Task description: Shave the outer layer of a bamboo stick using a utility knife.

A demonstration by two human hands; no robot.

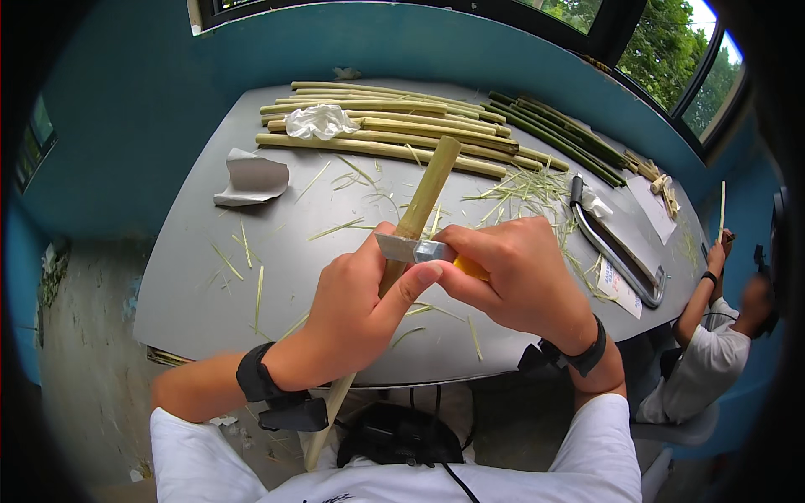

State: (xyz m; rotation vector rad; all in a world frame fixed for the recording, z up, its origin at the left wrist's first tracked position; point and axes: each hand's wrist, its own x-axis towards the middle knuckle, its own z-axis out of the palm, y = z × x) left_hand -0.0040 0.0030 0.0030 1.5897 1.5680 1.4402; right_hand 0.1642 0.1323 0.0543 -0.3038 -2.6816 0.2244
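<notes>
A pale bamboo stick (429, 189) slants up and away in front of me, its lower end reaching below the table edge near my lap. My left hand (344, 293) is closed around the stick at about its middle. In my right hand (524, 268) is a utility knife (431, 251) with a metal front and a yellow handle, mostly covered by my fingers. The knife's blade lies across the stick, touching or very close to it. My left thumb presses at the metal front of the knife, beside my right thumb.
Pale bamboo sticks (394, 148) lie along the far side of the grey table (193, 277), with crumpled tissue (320, 122) on them. Green sticks (558, 138) lie further right. Shavings (537, 194), curled paper (253, 178) and a hacksaw (577, 191) surround my hands. Another person (700, 369) sits at right, holding a thin stick.
</notes>
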